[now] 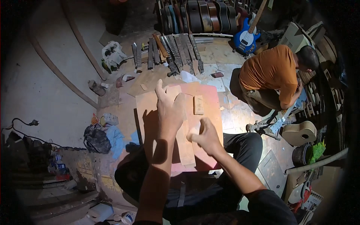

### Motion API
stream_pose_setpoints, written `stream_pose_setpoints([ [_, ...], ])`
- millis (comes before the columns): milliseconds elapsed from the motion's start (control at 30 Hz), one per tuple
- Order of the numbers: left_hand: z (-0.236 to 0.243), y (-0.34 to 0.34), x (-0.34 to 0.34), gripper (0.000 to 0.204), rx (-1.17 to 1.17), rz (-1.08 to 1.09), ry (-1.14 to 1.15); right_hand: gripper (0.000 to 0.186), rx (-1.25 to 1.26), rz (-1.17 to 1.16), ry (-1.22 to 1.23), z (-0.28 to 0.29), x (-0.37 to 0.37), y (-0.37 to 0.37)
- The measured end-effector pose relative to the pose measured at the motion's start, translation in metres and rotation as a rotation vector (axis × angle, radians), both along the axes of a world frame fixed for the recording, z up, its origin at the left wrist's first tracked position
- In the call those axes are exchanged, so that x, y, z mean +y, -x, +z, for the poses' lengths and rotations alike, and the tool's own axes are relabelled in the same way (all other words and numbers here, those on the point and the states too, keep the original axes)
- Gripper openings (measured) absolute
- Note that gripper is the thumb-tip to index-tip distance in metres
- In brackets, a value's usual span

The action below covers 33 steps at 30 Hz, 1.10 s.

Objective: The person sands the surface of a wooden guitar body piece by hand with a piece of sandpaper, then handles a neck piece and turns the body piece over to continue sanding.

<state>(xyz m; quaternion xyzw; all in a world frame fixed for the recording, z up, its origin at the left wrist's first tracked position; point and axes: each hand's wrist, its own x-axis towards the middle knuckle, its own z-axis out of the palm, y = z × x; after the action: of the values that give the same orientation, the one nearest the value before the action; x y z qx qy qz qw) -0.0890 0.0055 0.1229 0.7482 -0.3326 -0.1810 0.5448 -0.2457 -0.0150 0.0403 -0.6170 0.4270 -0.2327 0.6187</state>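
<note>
Left hand (170,108), thumb spread, overlies wooden strip (185,150); right hand (208,139) half-curled at strip's right; grips unclear. Strip: long, flat, pale.

The left hand (170,108) sits over the left-centre of the board (213,99), back of the hand upward. Its fingers are spread, one directed toward the board's far edge. The left forearm (152,187), bare, crosses the board's near edge and runs almost straight to the wrist.

The right hand (207,138) sits over the right-centre of the board, nearer its near edge than the left hand. The thumb extends toward the board's centre; the fingers bend inward. Whether they close on anything is unclear. The right forearm (240,176) enters diagonally from beyond the board's near right corner, bare below a dark sleeve (272,208). The right knee (247,146) is bent beside the board's right edge.
</note>
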Motion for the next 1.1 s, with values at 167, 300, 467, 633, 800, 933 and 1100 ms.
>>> stream_pose_setpoints([
  [167,-0.014,-0.006,0.001,0.075,0.014,0.000,0.020,0.070,0.026,-0.024,0.040,0.002,0.001,-0.010],
  [300,0.003,0.001,0.001,0.076,0.047,-0.031,-0.012,0.063,-0.025,-0.019,0.018,0.010,0.008,0.001],
  [467,-0.002,-0.003,0.000,0.072,0.002,-0.020,-0.016,0.054,-0.114,-0.053,-0.054,0.009,0.005,-0.010],
  [633,-0.019,-0.015,-0.003,0.063,-0.089,-0.084,0.120,0.052,-0.063,-0.055,0.168,0.002,-0.003,-0.020],
  [800,-0.021,-0.018,-0.003,0.059,-0.018,-0.096,0.065,0.055,-0.015,0.040,0.037,0.005,0.010,-0.005],
  [933,-0.025,-0.007,-0.014,0.058,-0.028,-0.118,0.146,0.059,-0.036,0.020,0.120,0.000,-0.014,-0.003],
  [1100,-0.030,-0.019,-0.007,0.055,-0.046,-0.148,0.199,0.065,-0.015,0.109,0.106,-0.017,0.001,0.002],
])
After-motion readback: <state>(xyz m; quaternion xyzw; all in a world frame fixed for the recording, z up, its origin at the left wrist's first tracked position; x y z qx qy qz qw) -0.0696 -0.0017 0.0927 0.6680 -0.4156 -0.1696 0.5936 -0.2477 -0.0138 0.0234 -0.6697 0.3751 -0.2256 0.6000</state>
